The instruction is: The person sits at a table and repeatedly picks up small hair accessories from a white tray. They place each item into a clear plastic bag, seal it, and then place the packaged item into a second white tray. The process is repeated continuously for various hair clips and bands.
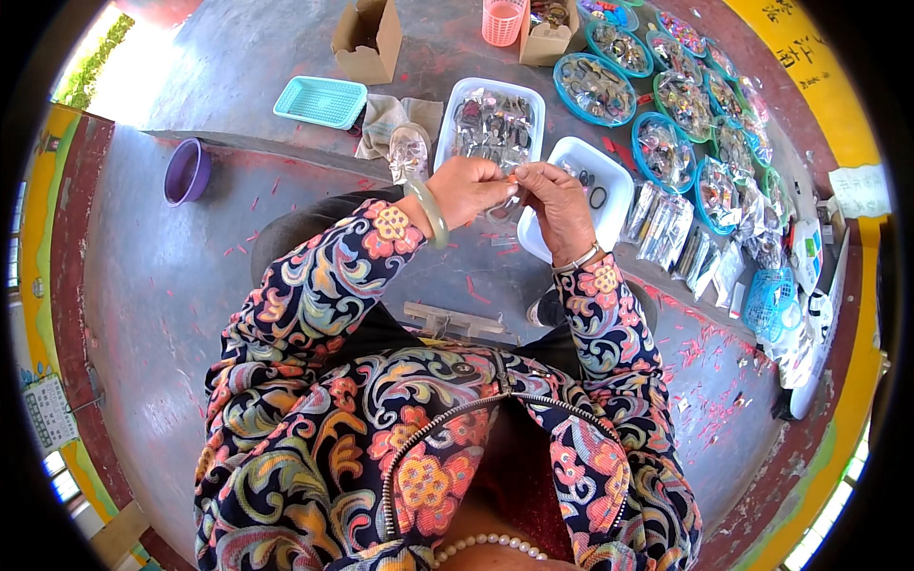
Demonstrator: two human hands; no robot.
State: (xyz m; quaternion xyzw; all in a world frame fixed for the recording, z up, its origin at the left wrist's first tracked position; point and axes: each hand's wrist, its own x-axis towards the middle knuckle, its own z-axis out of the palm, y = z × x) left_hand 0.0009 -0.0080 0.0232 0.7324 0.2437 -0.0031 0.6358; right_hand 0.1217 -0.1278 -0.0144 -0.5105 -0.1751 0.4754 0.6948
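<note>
My left hand [468,192] and my right hand [562,214] meet in front of me, fingertips pinched together. Between them is a small clear plastic bag [503,207], partly covered by the fingers. A tiny orange-red bit [512,178] shows at the fingertips. Just beyond my left hand stands a white tub [539,107] full of small clear bags with dark items inside. Under and beside my right hand is a second white tub [571,152], holding a few dark oval rings [598,197].
Blue and green round baskets [595,90] of packaged goods crowd the far right, with bagged bundles [657,228] nearer. A turquoise basket [320,102], cardboard box [367,43], pink basket [503,21] and purple basin [187,173] stand farther off. Red scraps litter the floor.
</note>
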